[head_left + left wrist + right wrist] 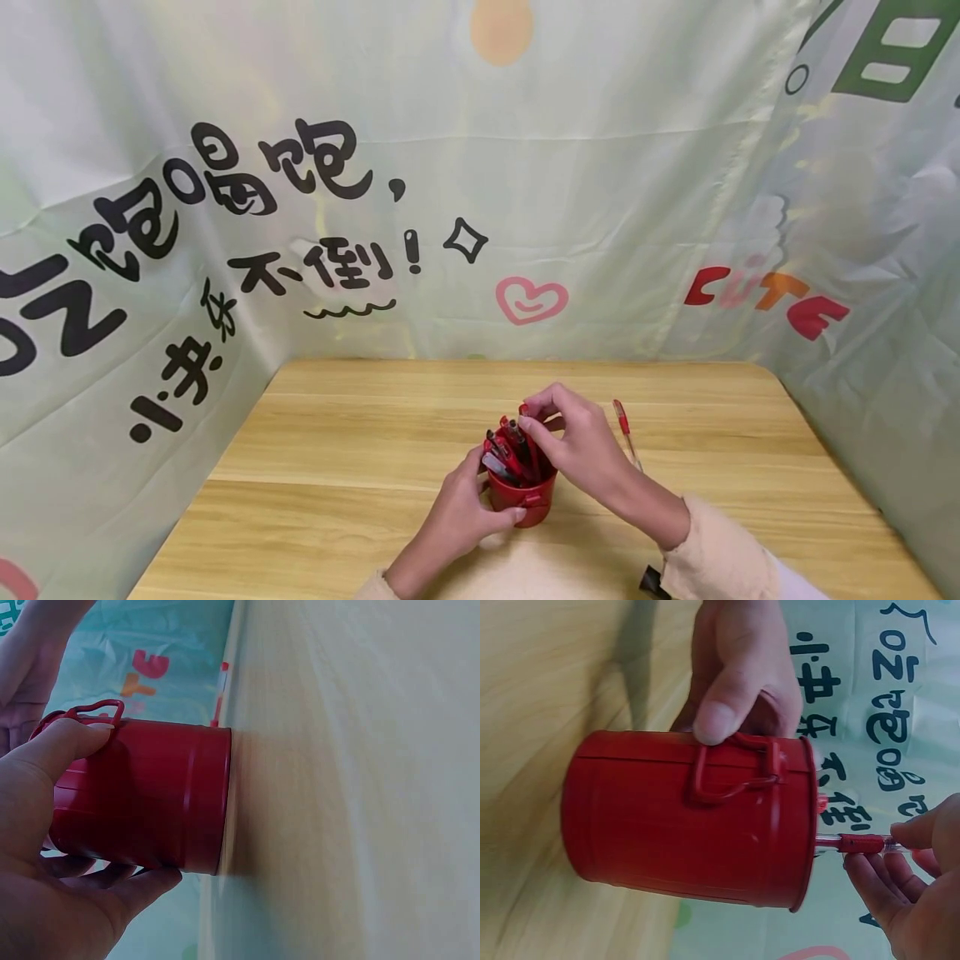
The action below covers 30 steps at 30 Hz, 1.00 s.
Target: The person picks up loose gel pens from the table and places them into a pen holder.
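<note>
A small red metal bucket [534, 505] with a wire handle stands upright on the table and holds several pens [510, 458]. My left hand [467, 507] grips it from the left; in the left wrist view the thumb presses near the handle and the fingers curl beneath the bucket's side [150, 795]. Above the rim, my right hand [583, 433] pinches a clear pen with a red grip [861, 844] between thumb and fingers. That pen's lower end is hidden inside the bucket [667, 825].
Another red pen [622, 418] lies on the wooden table [360, 433] to the right, behind the right forearm. A black object [652, 580] shows partly by the right sleeve at the front. Printed cloth walls [615, 208] surround the table.
</note>
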Tool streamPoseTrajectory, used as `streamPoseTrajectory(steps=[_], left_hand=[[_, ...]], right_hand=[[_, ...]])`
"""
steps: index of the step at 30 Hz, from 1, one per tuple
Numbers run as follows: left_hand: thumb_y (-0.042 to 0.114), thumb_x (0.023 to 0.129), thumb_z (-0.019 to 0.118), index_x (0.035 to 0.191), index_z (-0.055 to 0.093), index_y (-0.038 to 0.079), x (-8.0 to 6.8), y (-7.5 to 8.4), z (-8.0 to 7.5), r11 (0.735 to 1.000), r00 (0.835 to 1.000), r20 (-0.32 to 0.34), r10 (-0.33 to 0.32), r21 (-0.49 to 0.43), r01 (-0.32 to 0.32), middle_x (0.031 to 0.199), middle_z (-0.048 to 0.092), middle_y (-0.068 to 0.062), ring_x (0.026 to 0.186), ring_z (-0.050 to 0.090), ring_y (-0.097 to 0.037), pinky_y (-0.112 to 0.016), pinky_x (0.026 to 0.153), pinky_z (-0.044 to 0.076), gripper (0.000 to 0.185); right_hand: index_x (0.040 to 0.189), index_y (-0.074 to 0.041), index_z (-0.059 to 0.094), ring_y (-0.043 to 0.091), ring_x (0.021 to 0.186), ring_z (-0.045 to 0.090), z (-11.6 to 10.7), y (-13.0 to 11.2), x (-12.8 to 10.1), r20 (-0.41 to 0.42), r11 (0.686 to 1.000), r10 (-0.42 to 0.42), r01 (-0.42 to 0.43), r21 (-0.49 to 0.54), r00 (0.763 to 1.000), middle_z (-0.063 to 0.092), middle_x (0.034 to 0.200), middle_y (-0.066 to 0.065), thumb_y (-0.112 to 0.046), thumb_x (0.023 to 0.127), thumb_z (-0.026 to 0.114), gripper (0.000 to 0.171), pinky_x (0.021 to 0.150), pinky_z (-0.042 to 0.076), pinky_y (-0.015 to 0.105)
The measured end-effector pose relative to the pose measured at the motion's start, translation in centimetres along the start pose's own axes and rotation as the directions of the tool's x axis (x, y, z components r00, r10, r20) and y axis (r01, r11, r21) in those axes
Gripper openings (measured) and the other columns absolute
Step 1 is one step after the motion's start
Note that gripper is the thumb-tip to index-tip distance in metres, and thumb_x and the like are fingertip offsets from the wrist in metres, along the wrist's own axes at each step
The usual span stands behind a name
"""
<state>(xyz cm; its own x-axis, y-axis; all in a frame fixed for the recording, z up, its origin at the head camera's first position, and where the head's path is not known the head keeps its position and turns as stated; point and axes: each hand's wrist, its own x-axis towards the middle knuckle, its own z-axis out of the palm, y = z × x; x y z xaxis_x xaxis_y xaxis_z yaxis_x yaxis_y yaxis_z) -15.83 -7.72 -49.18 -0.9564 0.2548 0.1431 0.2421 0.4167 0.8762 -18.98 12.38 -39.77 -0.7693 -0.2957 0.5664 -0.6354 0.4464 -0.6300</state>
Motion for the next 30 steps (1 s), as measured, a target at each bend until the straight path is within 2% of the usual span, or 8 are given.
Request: streamPoseTrajectory(steps=[8, 15, 30], left_hand=[[0.027, 0.076, 0.091, 0.151, 0.043, 0.004, 0.0, -0.1, 0.0, 1.0, 1.0, -0.007, 0.019, -0.006, -0.019, 0.146, 0.059, -0.016, 0.13, 0.063, -0.036, -0.044, 0.102, 0.061, 0.092], [0.028, 0.076, 0.091, 0.152, 0.044, 0.006, 0.1, 0.0, 0.1, 1.0, 1.0, -0.001, 0.011, -0.007, -0.011, 0.146, 0.061, -0.013, 0.131, 0.063, -0.034, -0.044, 0.102, 0.061, 0.091], [0.03, 0.078, 0.089, 0.152, 0.042, 0.006, 0.1, 0.0, 0.0, 1.0, 1.0, 0.016, 0.012, -0.002, -0.012, 0.147, 0.059, -0.012, 0.131, 0.063, -0.033, -0.041, 0.103, 0.061, 0.091]], right_hand=[[0.102, -0.012, 0.066, 0.007, 0.08, 0.072, 0.5, 0.6, -0.6, 0.048, 1.0, 0.022, -0.021, -0.011, 0.999, 0.073, 0.097, 0.0, -0.003, 0.089, 0.079, 0.02, 0.067, 0.063, 0.017], [0.1, -0.012, 0.065, 0.005, 0.081, 0.071, 0.8, 1.2, -0.9, 0.088, 1.0, 0.025, -0.023, -0.02, 0.996, 0.073, 0.094, 0.0, -0.002, 0.088, 0.079, 0.022, 0.066, 0.06, 0.012], [0.102, -0.008, 0.065, 0.001, 0.077, 0.068, 1.4, 1.7, -1.2, 0.181, 0.999, 0.054, -0.053, -0.006, 0.982, 0.074, 0.093, 0.003, -0.002, 0.092, 0.076, 0.016, 0.065, 0.06, 0.013]])
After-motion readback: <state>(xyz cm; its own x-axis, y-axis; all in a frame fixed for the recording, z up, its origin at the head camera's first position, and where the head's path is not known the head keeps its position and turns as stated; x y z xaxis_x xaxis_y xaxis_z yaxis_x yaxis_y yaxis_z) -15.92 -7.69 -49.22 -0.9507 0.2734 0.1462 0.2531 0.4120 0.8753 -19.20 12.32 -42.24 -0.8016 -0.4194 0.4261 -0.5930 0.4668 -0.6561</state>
